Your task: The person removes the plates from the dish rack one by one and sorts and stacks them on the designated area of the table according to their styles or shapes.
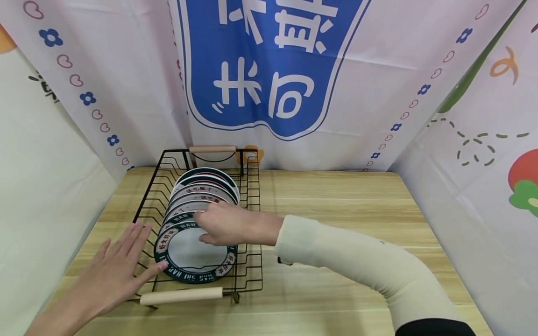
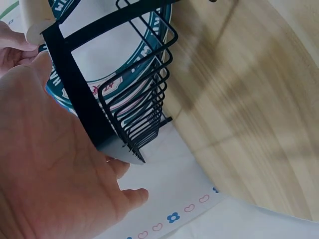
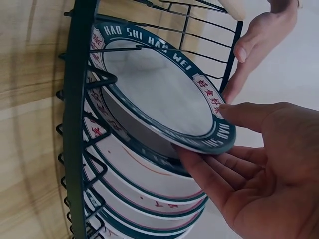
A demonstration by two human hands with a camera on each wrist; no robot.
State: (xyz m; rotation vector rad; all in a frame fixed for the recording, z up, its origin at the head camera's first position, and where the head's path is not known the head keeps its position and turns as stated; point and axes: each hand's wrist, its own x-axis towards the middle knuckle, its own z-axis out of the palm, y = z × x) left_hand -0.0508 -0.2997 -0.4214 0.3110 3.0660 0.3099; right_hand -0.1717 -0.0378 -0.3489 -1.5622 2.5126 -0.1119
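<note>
A black wire dish rack (image 1: 261,261) holds a row of several round plates, tilted back one behind another. The nearest plate (image 1: 197,247) has a white middle and a dark green rim with white letters and red characters. My right hand (image 1: 224,224) pinches this front plate at its upper edge; in the right wrist view, the thumb lies on its face and the fingers behind it. My left hand (image 1: 111,273) is spread with straight fingers at the rack's left side. In the left wrist view, that palm (image 2: 55,154) is close against the black side bar.
The rack has a pale wooden handle (image 1: 180,296) at the near end and another wooden handle (image 1: 212,149) at the far end. It stands on the left of a wood-grain table (image 1: 336,205). Printed cloth (image 1: 361,93) hangs behind and at both sides.
</note>
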